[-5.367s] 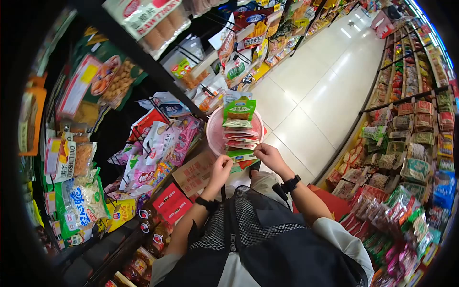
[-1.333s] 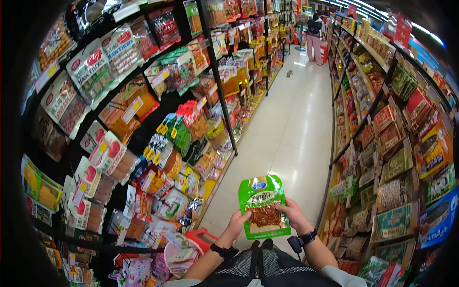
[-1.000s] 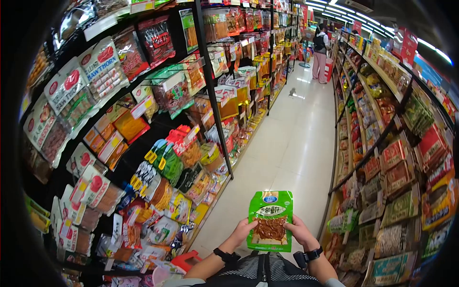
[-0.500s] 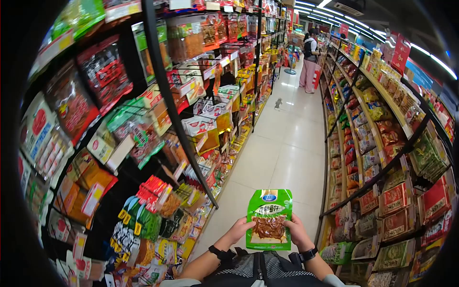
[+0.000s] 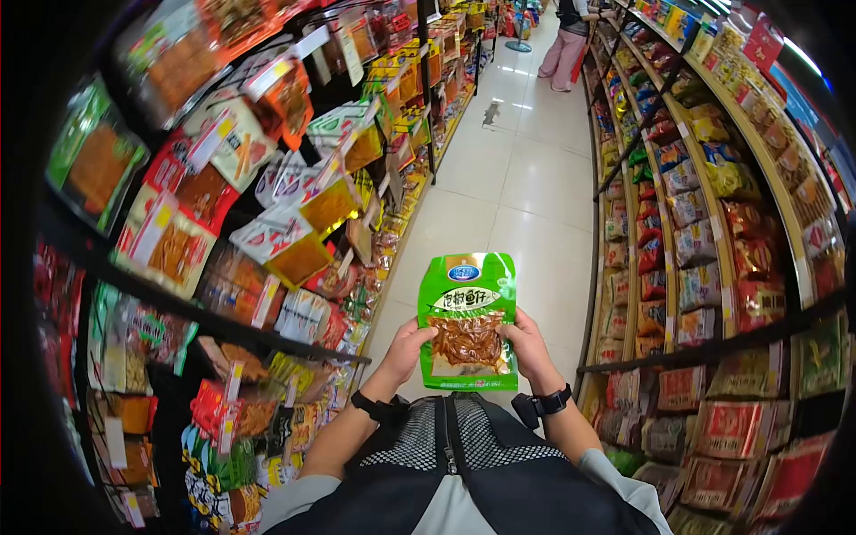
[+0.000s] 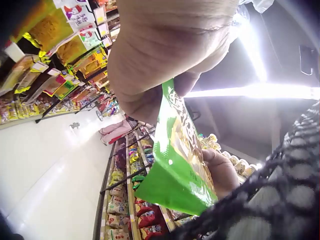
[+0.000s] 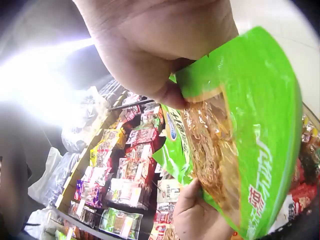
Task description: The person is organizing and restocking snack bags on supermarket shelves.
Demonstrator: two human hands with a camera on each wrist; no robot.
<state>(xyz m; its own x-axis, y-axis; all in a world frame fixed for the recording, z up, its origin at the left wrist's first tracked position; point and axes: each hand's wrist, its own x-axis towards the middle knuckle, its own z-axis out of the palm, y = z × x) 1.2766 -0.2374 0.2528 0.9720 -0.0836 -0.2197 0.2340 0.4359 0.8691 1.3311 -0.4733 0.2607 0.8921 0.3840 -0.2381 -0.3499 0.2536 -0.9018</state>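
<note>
a flat, bright green plastic packet with a clear window over brown food (image 5: 468, 343) is held upright before the person's dark mesh-fronted vest (image 5: 419, 437), its printed face turned toward the wearer. the left hand (image 5: 403, 352) pinches its edge at eight o'clock, thumb over the front; the right hand (image 5: 531, 352) pinches the opposite edge at four o'clock in the same way. black metal racks of hanging snack packets (image 5: 294, 259) rise at ten o'clock, wooden-edged shelves of bagged goods (image 5: 704, 187) run at two o'clock, and the pale tiled floor (image 5: 455, 209) stretches away toward twelve, where someone in pink trousers (image 5: 563, 55) stands near one o'clock. as far along as this shows, the packet is already off any rack and squarely in both hands; no tear is visible, so it seems sealed, and setting it down or letting it go remains undone.
</note>
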